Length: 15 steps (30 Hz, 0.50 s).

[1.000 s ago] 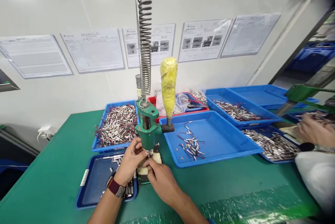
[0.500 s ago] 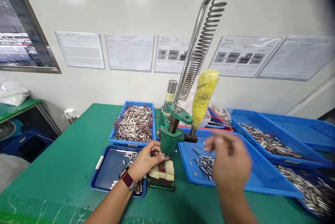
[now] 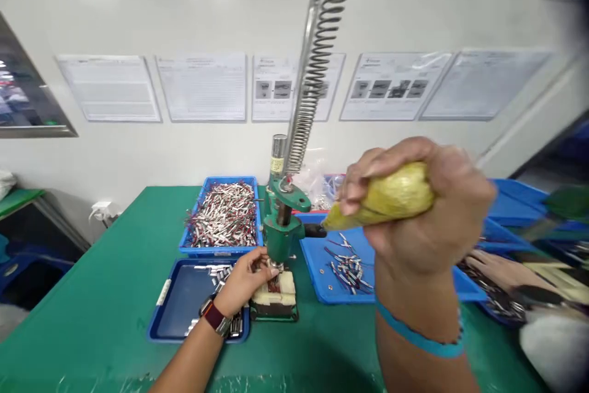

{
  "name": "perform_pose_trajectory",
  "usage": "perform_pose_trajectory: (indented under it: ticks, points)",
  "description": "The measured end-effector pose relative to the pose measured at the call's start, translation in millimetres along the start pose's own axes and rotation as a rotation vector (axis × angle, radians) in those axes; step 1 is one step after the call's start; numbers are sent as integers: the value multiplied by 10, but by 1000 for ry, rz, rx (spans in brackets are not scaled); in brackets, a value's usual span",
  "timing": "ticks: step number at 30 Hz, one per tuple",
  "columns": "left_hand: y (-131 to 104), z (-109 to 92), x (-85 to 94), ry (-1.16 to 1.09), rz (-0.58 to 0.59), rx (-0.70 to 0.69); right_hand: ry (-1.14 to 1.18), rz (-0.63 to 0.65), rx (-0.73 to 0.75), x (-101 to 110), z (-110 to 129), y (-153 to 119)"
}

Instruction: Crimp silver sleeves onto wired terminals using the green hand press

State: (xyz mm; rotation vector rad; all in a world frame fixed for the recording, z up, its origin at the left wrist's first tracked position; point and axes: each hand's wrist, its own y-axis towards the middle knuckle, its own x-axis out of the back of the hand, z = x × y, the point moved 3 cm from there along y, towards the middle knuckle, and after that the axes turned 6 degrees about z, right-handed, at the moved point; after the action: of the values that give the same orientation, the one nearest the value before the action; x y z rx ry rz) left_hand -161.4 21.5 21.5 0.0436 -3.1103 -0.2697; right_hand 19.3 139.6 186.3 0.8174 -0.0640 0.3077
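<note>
My right hand is wrapped around the yellow taped handle of a green hand press, and the handle leans to the right. At the foot of the press ram, my left hand has thumb and fingers pinched together over the cream-coloured base. Whatever lies between those fingertips is too small and hidden to make out. Left of the base, a dark blue tray holds small metal cylinders, partly behind my left wrist.
Behind it, a blue bin is full of metal pieces with red and dark wires. Right of the press, a blue tray holds similar wired parts. A co-worker's hand is at the far right. A tall spring rises above the press.
My right hand has risen and closed around the yellow handle, which has swung down to the right. My left hand stays at the press. A co-worker's hand has come into view at right.
</note>
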Motion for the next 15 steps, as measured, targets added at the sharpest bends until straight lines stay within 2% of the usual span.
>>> perform_pose_trajectory:
  ticks: [2, 4, 7, 10, 13, 15]
  points:
    - [-1, 29, -2, -40, -18, 11, -26, 32, -5, 107, -110, -67]
    - [-3, 51, -9, -78, -30, 20, -135, 156, -68, 212, -359, -162]
    - [-12, 53, -45, -82, -41, -9, -486, 423, -342, 417, -958, -407]
    - [-14, 46, -113, -87, -62, -37, -691, 555, -525, 633, -1456, -681]
    - [60, 52, -153, -228, -44, 29, -744, 642, -572, 673, -1668, -863]
    - [151, 25, -71, -294, -90, 75, -793, 691, -606, 611, -1707, -935]
